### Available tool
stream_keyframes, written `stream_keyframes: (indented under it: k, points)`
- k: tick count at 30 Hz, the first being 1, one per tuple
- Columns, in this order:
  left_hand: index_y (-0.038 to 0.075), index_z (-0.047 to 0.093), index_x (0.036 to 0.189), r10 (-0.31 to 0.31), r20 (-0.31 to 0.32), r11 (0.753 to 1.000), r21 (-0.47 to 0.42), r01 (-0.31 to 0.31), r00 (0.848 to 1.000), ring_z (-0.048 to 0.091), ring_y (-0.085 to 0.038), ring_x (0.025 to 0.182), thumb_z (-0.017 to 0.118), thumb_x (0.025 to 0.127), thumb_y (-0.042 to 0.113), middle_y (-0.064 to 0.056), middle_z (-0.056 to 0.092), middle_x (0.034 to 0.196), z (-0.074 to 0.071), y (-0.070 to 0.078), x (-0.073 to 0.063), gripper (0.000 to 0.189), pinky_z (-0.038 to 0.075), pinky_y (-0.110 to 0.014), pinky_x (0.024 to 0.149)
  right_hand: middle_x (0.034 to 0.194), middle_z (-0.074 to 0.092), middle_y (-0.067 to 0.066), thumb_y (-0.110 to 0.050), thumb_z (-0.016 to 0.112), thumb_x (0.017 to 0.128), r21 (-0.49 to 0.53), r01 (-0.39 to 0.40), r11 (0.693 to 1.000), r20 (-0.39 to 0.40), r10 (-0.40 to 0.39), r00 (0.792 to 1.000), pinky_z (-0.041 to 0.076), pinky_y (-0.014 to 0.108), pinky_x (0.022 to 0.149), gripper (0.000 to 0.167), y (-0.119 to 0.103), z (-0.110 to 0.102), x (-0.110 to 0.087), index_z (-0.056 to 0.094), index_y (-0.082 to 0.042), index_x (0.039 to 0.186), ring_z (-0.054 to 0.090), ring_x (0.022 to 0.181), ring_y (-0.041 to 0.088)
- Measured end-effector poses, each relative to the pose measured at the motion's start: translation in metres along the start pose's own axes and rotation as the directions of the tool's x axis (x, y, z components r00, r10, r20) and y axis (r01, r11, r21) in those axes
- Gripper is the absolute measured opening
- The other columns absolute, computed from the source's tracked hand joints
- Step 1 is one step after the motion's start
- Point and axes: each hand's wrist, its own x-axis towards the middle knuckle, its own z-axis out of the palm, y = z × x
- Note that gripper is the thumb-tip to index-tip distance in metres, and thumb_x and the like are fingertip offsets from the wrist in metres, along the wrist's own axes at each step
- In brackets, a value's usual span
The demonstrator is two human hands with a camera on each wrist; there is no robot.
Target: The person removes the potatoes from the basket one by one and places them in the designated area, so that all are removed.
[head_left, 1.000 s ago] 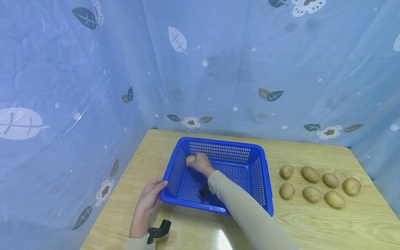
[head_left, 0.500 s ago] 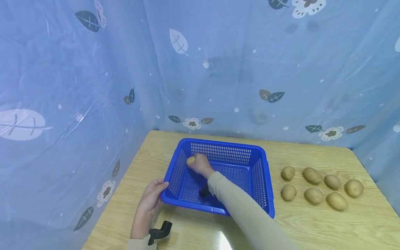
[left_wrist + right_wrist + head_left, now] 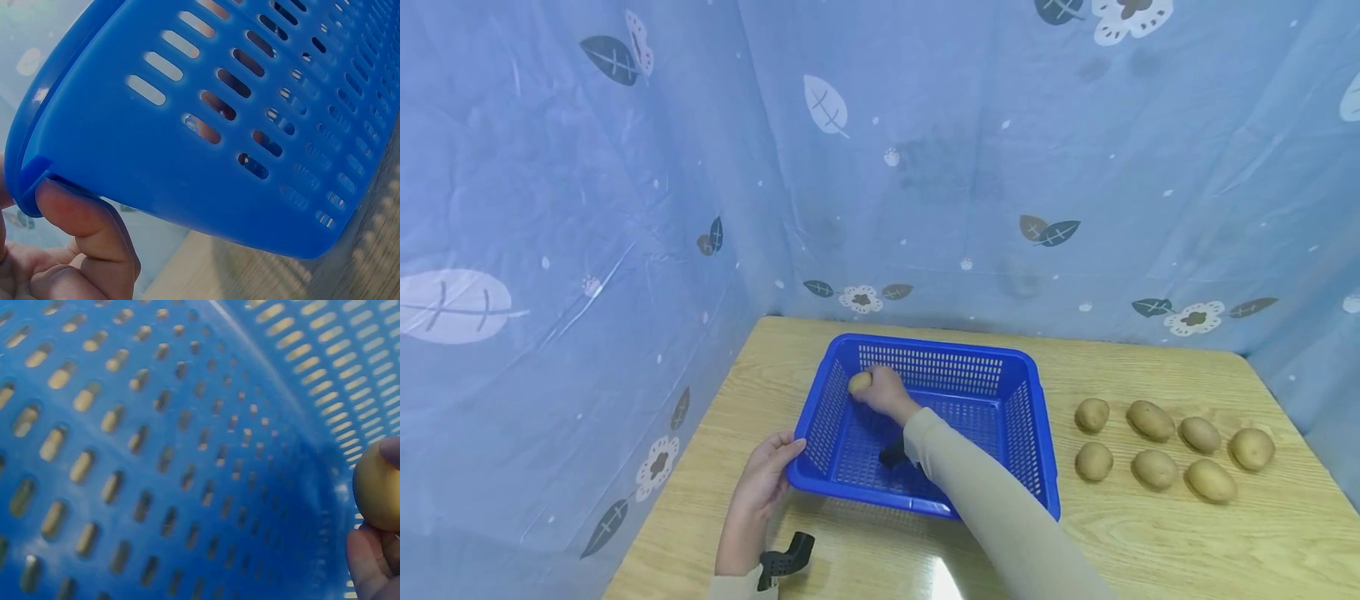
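A blue plastic basket (image 3: 917, 505) with slotted walls stands on the wooden table. My left hand (image 3: 766, 473) grips its near left corner; in the left wrist view, curled fingers (image 3: 84, 219) hook under the rim. Inside the basket, towards its far left corner, my right hand (image 3: 886, 393) holds a potato (image 3: 860, 383). The right wrist view has that potato (image 3: 375, 487) at its right edge, between fingertips, close to the slotted wall. Whether the potato touches the basket floor I cannot tell.
Several potatoes (image 3: 1155, 469) lie in two rough rows on the table (image 3: 1262, 533), right of the basket. A blue patterned curtain (image 3: 955, 167) hangs behind the table and along its left side. Black camera mounts (image 3: 788, 557) sit on both wrists.
The head view has shifted slightly. Both hands keep practically the same places, the left at the basket corner and the right with the potato inside the basket.
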Motion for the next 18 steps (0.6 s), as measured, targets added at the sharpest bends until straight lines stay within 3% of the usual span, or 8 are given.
stream_keyframes:
  k: [8,18]
  points:
    - [-0.009,0.046,0.114,-0.005,0.001,1.0,-0.019,0.005,1.0,0.068,-0.022,0.085,0.054,0.093,0.01,-0.017,0.064,0.1,-0.001,-0.003,-0.002,0.029,0.057,-0.027,0.07,0.117,0.061,0.016,-0.012,0.075,0.076,0.077,0.037,0.996,0.032,-0.04,0.999,0.053,0.034,0.076,0.056,-0.001,-0.01,-0.003,0.054,0.002,0.126,0.061,0.094,0.026]
    - [-0.008,0.046,0.111,0.001,0.026,0.999,-0.04,0.0,1.0,0.068,-0.022,0.083,0.053,0.093,0.009,-0.017,0.064,0.098,-0.002,-0.002,0.001,0.026,0.057,-0.027,0.067,0.12,0.056,0.016,-0.01,0.073,0.078,0.176,0.082,0.981,-0.012,-0.081,0.997,0.053,0.036,0.08,0.054,-0.001,-0.029,-0.006,0.053,-0.001,0.127,0.058,0.102,0.028]
